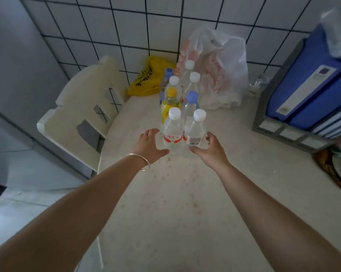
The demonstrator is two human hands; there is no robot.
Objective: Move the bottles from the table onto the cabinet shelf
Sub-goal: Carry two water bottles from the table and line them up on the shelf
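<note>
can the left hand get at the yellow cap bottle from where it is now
Probably not directly: the yellow-capped bottle stands behind the white-capped front bottle, which the left hand flanks. That one likely goes first.

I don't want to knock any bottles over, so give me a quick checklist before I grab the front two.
1. Front bottles upright, caps on: left bottle, right bottle: ok.
2. Left hand open beside left bottle: ok.
3. Right hand gripping right bottle: cannot tell.
4. Room behind: yellow bottle and blue-cap bottle stand close: not ok.
5. Cabinet shelf in view: not ok.
</note>
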